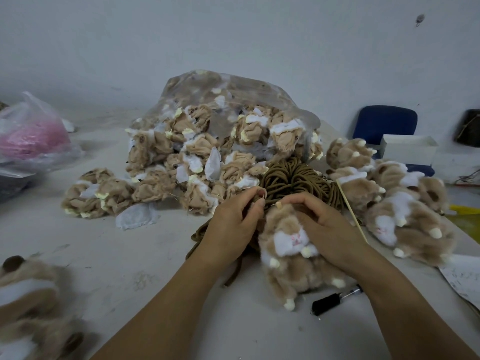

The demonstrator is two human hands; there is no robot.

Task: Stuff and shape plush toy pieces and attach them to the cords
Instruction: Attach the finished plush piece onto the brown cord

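From my remote seat I see both hands working close together at the middle of the table [117, 255]. The left hand [231, 224] is curled, its fingertips pinching into the near edge of the brown cords [293, 175], which lie heaped just beyond both hands; a loose strand trails back under the left wrist. The right hand [324, 229] is curled too, thumb and forefinger pinching the top of the plush toy [285, 258]. The toy lies face up between the wrists, tan fur with a white muzzle and cream paws, its top end touching the cords.

A thin wooden stick [350, 209] leans just right of the right hand. Further right of it sits a pile of stuffed toys [402, 203], and a black marker [335, 300] lies beside the right forearm. Beyond the cords a clear bag [233, 92] spills unstuffed skins [155, 185] out ahead of the left hand. Far left of the left hand is a bag with pink contents [33, 136], and more stuffed toys [28, 294] lie, blurred, well left of the left forearm. A white box [407, 149] and a blue chair [384, 123] stand far beyond the right hand.
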